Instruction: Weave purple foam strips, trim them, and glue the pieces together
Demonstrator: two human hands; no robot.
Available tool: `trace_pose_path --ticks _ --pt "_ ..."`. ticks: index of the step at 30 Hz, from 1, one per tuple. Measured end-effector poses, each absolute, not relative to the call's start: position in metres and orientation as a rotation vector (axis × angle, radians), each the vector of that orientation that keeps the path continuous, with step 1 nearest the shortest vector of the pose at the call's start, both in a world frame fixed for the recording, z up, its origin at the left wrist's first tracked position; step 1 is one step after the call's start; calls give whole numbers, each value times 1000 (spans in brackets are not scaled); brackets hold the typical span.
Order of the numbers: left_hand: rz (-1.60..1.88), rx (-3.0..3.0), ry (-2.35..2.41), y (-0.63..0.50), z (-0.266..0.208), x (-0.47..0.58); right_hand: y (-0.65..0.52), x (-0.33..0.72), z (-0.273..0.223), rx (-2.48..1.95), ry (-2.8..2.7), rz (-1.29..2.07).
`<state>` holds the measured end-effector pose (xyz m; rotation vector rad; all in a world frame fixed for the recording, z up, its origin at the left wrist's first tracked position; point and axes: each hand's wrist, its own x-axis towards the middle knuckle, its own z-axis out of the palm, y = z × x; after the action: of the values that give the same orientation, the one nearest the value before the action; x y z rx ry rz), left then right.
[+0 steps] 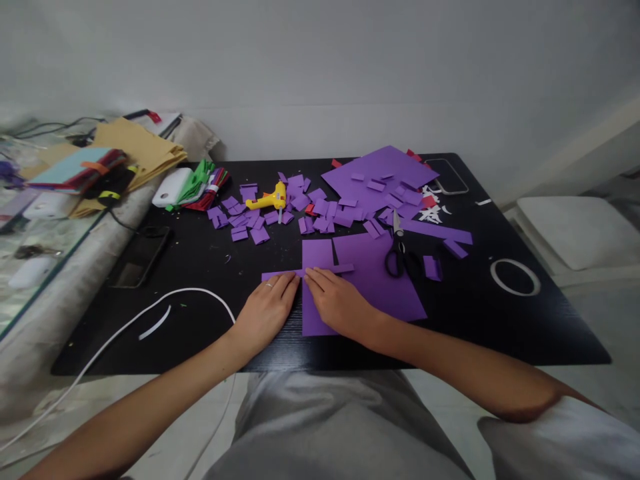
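Note:
A narrow purple paper strip (344, 269) lies crosswise near the front of the table, its left end past my left hand. My left hand (267, 308) rests low on the black tabletop, fingers together and closed at the strip's near edge. Beside it, my right hand (340, 300) closes its fingertips on the same strip, above a large purple paper sheet (377, 287). Both thumbs are mostly hidden, and the index fingertips almost meet. Black-handled scissors (397, 247) lie across the sheet's right part.
Behind the hands are several folded purple paper pieces (259, 235) and a yellow glue gun (270, 198). Another purple sheet (373, 167) lies at the back. A tape roll (515, 277) is at right; a phone (143, 257) and white cable (187, 289) are at left.

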<state>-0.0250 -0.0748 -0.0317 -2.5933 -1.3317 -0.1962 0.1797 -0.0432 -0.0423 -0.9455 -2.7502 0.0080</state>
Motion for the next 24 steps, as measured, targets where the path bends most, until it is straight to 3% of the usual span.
trace_pose_path --ticks 24 --pt "-294 -2696 -1439 -78 -36 -33 -54 233 -26 -1337 -2526 56"
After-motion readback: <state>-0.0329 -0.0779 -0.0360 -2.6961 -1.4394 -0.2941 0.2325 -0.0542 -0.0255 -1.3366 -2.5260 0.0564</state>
